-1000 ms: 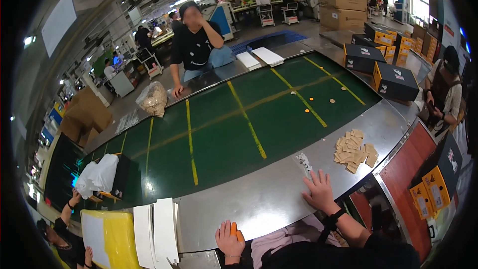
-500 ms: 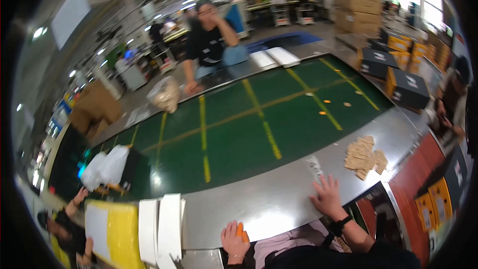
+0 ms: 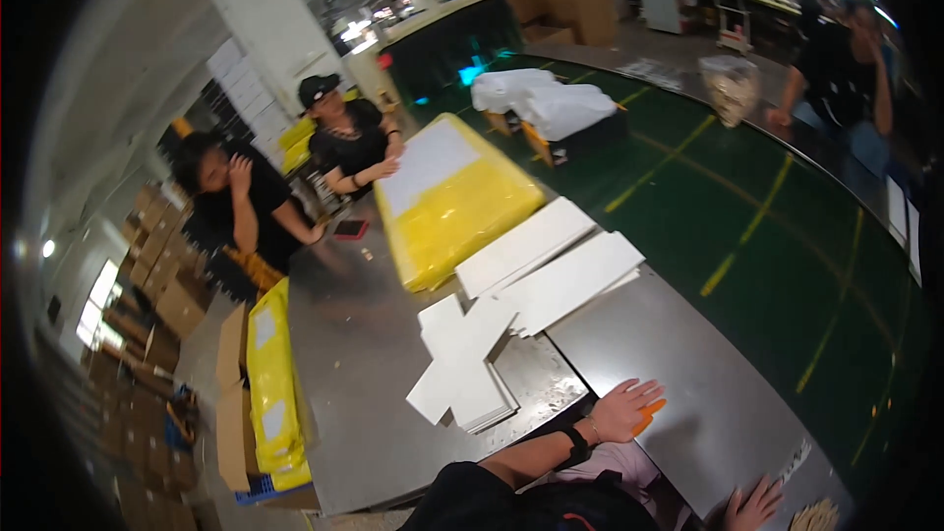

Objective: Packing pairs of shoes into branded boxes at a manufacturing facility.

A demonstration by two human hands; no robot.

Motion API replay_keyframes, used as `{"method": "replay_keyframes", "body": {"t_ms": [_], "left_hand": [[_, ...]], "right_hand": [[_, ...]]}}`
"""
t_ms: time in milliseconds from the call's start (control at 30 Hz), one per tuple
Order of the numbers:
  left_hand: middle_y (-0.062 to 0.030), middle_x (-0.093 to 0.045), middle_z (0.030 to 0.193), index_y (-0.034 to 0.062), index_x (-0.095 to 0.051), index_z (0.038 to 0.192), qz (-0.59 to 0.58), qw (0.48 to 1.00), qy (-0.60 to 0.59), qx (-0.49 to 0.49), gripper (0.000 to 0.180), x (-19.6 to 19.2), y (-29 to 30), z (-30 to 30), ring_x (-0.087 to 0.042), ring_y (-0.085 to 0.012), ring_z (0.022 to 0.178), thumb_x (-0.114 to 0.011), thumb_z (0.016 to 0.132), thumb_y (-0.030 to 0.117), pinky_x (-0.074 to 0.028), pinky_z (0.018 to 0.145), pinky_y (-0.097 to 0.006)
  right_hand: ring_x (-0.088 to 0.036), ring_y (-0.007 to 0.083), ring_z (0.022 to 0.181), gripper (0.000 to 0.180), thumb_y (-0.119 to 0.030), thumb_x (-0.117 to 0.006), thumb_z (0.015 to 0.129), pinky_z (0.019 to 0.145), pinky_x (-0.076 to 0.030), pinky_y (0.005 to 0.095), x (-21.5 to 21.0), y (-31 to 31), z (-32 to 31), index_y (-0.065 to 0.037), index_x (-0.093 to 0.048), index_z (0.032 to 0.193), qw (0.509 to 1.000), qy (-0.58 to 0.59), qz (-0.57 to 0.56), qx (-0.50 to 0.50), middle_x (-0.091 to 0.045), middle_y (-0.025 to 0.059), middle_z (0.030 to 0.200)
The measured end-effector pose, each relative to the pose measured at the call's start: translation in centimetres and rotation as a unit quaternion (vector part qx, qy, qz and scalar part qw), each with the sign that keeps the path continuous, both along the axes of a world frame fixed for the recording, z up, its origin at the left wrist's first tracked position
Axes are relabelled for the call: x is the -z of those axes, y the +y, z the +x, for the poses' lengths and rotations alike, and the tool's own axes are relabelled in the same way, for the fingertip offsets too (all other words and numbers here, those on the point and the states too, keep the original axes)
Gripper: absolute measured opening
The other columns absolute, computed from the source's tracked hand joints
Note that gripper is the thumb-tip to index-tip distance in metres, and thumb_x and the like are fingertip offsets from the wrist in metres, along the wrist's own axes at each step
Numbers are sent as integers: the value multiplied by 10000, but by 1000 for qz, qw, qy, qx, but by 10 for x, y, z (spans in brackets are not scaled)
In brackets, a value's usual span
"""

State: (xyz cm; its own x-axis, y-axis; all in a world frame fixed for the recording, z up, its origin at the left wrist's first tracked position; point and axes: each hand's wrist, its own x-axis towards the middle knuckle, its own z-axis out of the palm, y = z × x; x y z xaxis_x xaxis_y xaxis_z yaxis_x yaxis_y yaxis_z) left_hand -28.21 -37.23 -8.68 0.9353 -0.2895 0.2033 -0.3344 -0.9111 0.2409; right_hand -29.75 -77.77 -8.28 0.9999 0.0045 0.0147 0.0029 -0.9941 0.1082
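My left hand [image 3: 621, 413] lies on the metal table with its fingers stretched out. Orange covers, apparently finger cots [image 3: 649, 418], show at the thumb side. Nearest to it on the left are folded white cardboard pieces [image 3: 467, 364], loosely stacked, with longer white cardboard strips [image 3: 580, 285] behind them. At the lower right, my right hand [image 3: 754, 505] rests flat on the table, fingers spread and nothing held. Beside it lie a small clear strip [image 3: 795, 460] and a heap of small brown card pieces [image 3: 816, 515], partly cut off by the rim.
A yellow wrapped package [image 3: 462, 211] sits beyond the cardboard, and two people are at the left. The green conveyor belt [image 3: 728, 206] carries a box under white plastic [image 3: 546, 103]. A bag of brown pieces [image 3: 730, 88] stands across it; another person sits there.
The view has swung left, bringing the cardboard, yellow package and two co-workers toward the middle. The brown heap has shifted to the lower right rim. Both hands stay flat on the table.
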Motion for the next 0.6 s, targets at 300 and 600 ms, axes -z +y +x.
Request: {"method": "replay_keyframes", "body": {"t_ms": [300, 600], "left_hand": [[-121, -354, 1554, 96, -468, 1407, -59, 998, 24, 10, 536, 11, -14, -4, -310, -260, 1451, -571, 890, 190, -271, 1175, -429], [-108, -368, 1546, 79, -504, 1386, -73, 997, -21, 17, 531, 16, -10, 1, -325, -248, 1441, -594, 883, 221, -285, 1165, -429]], "right_hand": [[-333, 465, 1383, 709, -659, -453, 932, 1097, -285, 646, 7, -28, 1, -325, -307, 1540, 999, 19, -37, -12, -266, 186, 1588], [-296, 471, 1405, 648, -587, -471, 963, 1121, -251, 640, -1, -22, 2, -269, -372, 1519, 997, -42, 8, -67, -271, 190, 1584]]}}
